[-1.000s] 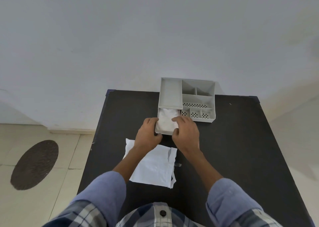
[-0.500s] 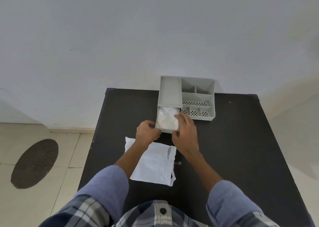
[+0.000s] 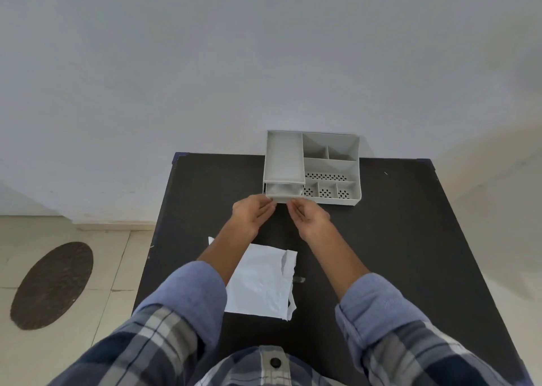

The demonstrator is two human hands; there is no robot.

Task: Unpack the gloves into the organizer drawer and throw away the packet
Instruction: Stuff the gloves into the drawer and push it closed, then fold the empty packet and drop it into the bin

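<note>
Head view: my left hand [image 3: 254, 213] and right hand [image 3: 308, 216], fingers extended, touch the drawer [image 3: 283, 191] front edge; packet [image 3: 261, 283] lies behind on open table [image 3: 396, 239].

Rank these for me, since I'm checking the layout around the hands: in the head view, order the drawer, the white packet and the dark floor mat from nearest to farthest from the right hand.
1. drawer: at the fingertips of the right hand.
2. white packet: on the table, nearer the person.
3. dark floor mat: on the floor, far left.
</note>
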